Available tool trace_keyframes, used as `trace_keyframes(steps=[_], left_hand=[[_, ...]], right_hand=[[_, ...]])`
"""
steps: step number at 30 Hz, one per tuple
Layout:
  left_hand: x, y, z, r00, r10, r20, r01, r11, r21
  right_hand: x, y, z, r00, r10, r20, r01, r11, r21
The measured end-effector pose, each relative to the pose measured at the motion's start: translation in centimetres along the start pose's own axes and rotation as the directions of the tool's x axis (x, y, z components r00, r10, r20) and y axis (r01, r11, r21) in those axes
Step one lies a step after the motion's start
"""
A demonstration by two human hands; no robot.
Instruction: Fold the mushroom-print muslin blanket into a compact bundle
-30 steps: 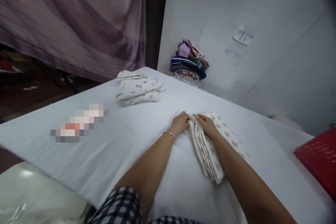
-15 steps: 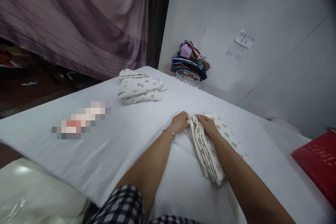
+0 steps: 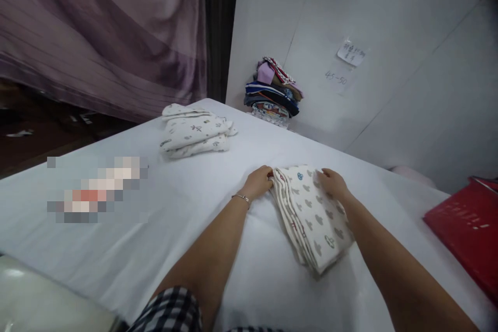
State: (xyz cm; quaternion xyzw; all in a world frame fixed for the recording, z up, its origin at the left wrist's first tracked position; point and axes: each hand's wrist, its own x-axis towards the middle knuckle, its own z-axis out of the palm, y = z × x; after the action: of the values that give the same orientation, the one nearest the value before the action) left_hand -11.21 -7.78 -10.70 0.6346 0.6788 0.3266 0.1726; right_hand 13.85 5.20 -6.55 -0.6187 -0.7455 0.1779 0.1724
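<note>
A folded white cloth [image 3: 317,212] with grey mouse-head shapes lies on the white-covered table [image 3: 187,228], its stacked layers showing along the left side. At its far left corner my left hand [image 3: 259,182] is closed on the layered edge; the fingertips are partly hidden. My right hand [image 3: 333,185] is at the far right edge of the same cloth, fingers bent in and closed on that edge, the thumb hidden. Farther back on the table rests another folded white cloth [image 3: 196,135] with small dark prints.
A stack of folded coloured clothes [image 3: 272,91] stands against the grey wall [image 3: 350,0]. At the right edge sits a red box or bag [image 3: 462,223]. A blurred-out object [image 3: 97,187] lies on the left. A purple curtain [image 3: 116,26] hangs behind.
My right hand has moved right, from the stacked layers to the far right edge. The cloth's upper part now lies spread over to the right. My left hand keeps its corner.
</note>
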Motion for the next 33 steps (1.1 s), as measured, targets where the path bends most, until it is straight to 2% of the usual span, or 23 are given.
trace_keyframes(steps=[2,5,12,18,25,29,33], left_hand=[[-0.1,0.1,-0.1,1.0,0.021,-0.001,-0.021,0.999,-0.035],[-0.1,0.0,-0.1,0.998,0.054,-0.015,-0.055,0.995,-0.082],[-0.2,-0.6,-0.3,0.998,-0.031,-0.051,0.029,0.998,-0.048],[-0.3,-0.2,-0.3,0.999,-0.044,-0.005,0.044,0.994,-0.099],[-0.2,0.1,0.2,1.0,-0.025,-0.006,0.024,0.99,-0.136],[-0.2,0.3,0.4,0.999,-0.041,-0.033,0.038,0.995,-0.09],[-0.2,0.6,0.5,0.998,-0.047,-0.045,0.045,0.998,-0.04]], right_hand=[[0.9,1.2,0.0,0.996,0.056,0.064,-0.051,0.996,-0.073],[1.4,1.9,0.4,0.992,0.048,0.116,-0.038,0.995,-0.087],[2.2,3.8,0.8,0.998,-0.018,0.063,0.032,0.972,-0.234],[2.3,4.2,0.7,0.99,0.003,0.14,0.025,0.981,-0.194],[1.0,4.5,-1.2,0.98,0.061,0.188,-0.043,0.994,-0.098],[-0.8,5.5,-2.1,0.974,0.077,0.213,-0.05,0.99,-0.13],[-3.1,6.3,-2.3,0.98,0.069,0.187,-0.035,0.983,-0.179]])
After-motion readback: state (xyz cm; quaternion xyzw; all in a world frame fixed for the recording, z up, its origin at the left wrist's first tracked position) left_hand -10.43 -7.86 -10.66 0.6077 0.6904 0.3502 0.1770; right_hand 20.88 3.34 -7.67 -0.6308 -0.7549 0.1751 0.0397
